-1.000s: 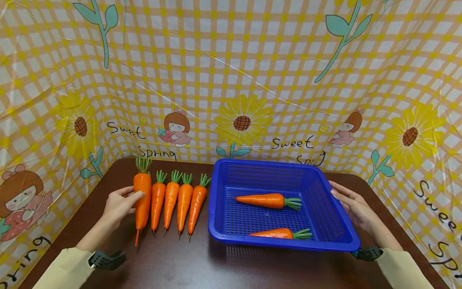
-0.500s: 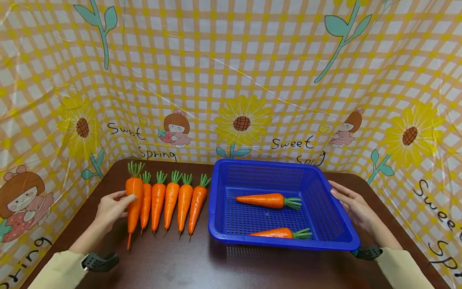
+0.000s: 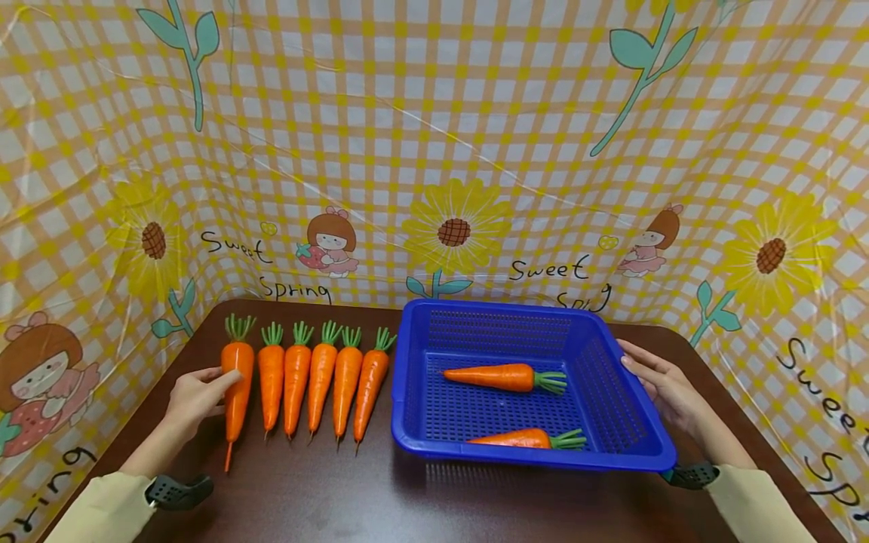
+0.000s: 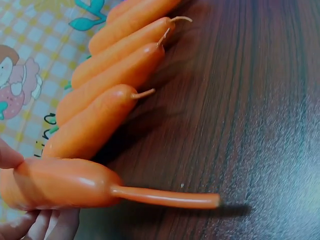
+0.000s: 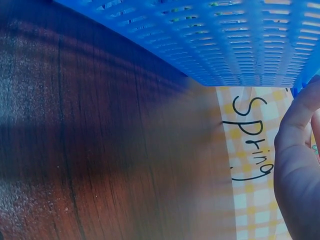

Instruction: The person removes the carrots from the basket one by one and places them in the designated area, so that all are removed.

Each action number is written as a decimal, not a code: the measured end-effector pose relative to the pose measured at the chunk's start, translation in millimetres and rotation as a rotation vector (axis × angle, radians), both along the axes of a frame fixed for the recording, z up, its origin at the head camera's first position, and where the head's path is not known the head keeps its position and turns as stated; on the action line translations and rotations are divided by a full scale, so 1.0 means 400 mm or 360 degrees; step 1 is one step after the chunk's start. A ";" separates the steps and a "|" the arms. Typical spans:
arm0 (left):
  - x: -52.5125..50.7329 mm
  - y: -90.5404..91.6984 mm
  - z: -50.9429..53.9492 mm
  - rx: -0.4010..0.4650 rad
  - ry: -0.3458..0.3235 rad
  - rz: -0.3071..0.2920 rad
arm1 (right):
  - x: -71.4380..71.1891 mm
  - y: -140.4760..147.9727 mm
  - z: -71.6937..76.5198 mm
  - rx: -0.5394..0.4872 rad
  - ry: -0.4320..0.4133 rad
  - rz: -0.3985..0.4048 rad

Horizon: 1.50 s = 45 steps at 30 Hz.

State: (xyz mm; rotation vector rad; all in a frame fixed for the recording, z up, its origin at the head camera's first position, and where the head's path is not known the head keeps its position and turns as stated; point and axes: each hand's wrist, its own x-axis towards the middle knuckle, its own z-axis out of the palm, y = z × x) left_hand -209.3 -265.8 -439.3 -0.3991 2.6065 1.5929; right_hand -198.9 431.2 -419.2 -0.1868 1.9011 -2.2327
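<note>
My left hand [image 3: 193,396] pinches an orange carrot [image 3: 237,403] at the left end of a row, the thumb on top and other fingers underneath in the left wrist view. Its green stalks point away from me and its long thin root [image 4: 167,196] toward me. To its right lie several more carrots [image 3: 296,388], side by side and parallel. My right hand [image 3: 668,392] grips the right rim of a blue plastic basket [image 3: 624,403]; some of its fingers are hidden behind the wall. Inside the basket lie two carrots, one mid-floor [image 3: 498,377] and one near the front wall [image 3: 523,439].
Everything stands on a dark brown wooden table [image 3: 326,498]. A yellow checked cloth [image 3: 434,151] with flowers and cartoon figures encloses its back and sides. The basket's perforated wall [image 5: 225,45] rises beside the right hand.
My left hand has moved left and slightly nearer with its carrot, uncovering another carrot behind it and opening a gap to the row. The right hand and basket stay in place.
</note>
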 end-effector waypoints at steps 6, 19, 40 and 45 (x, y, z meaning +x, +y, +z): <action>-0.008 -0.014 -0.007 -0.0056 -0.0054 -0.0051 | -0.001 0.000 -0.003 -0.0005 -0.0008 -0.0003; -0.020 -0.038 -0.029 -0.0092 -0.0079 -0.0026 | -0.001 0.002 -0.010 0.0034 0.0022 -0.0012; -0.044 -0.012 -0.020 -0.0129 -0.0054 -0.0072 | 0.003 0.002 -0.004 0.0078 0.0041 -0.0039; -0.044 -0.009 -0.019 -0.0110 -0.0065 -0.0047 | 0.004 0.000 -0.004 0.0079 0.0037 -0.0046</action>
